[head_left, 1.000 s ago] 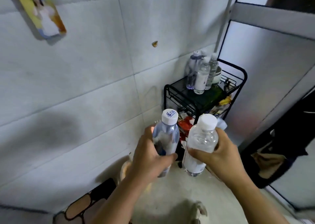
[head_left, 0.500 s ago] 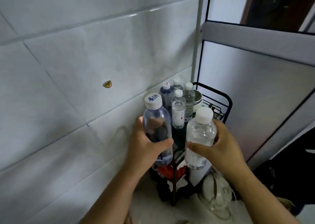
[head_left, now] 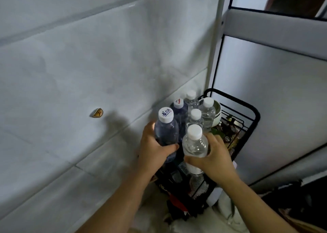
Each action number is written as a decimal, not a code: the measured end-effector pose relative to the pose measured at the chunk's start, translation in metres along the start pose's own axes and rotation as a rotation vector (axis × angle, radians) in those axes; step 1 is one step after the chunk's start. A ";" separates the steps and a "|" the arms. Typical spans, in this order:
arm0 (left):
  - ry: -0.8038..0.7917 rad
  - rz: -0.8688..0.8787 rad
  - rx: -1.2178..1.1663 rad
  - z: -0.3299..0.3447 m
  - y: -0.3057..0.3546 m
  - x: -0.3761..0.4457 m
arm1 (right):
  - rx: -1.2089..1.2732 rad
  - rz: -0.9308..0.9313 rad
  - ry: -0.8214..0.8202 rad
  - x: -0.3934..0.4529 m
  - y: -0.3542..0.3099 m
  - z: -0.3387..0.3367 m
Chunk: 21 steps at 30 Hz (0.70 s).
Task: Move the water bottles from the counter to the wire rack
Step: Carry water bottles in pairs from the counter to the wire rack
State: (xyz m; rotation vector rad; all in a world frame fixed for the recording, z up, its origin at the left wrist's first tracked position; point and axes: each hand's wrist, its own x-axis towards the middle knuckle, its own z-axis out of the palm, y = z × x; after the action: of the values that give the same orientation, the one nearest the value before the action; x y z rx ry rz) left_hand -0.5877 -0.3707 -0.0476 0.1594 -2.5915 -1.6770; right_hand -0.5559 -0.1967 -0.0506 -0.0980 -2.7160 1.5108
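Observation:
My left hand [head_left: 155,151] grips a bluish water bottle [head_left: 166,130] with a printed white cap. My right hand [head_left: 212,156] grips a clear water bottle [head_left: 194,144] with a plain white cap. Both bottles are upright, side by side, over the near end of the black wire rack [head_left: 251,126]. Several more bottles [head_left: 196,115] stand on the rack's top shelf just behind them, against the wall. The bottoms of the held bottles are hidden by my hands, so I cannot tell whether they touch the shelf.
A pale bowl [head_left: 218,110] and small dark items sit on the shelf's far side. A tiled wall [head_left: 88,73] runs along the left, a grey panel [head_left: 283,108] stands behind the rack. Red and dark packages fill the lower shelf [head_left: 177,201].
Both hands have carried their bottles forward and down, from in front of the rack to its top shelf beside the standing bottles. The view has closed in on the rack.

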 end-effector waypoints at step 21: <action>-0.264 0.030 0.011 0.015 -0.066 0.074 | -0.006 0.215 0.182 0.033 0.015 0.073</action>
State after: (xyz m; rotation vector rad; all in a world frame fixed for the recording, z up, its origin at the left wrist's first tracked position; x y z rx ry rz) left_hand -0.6591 -0.3920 -0.1154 -0.1087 -2.7703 -1.7836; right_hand -0.5922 -0.2484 -0.1019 -0.5169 -2.6343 1.4599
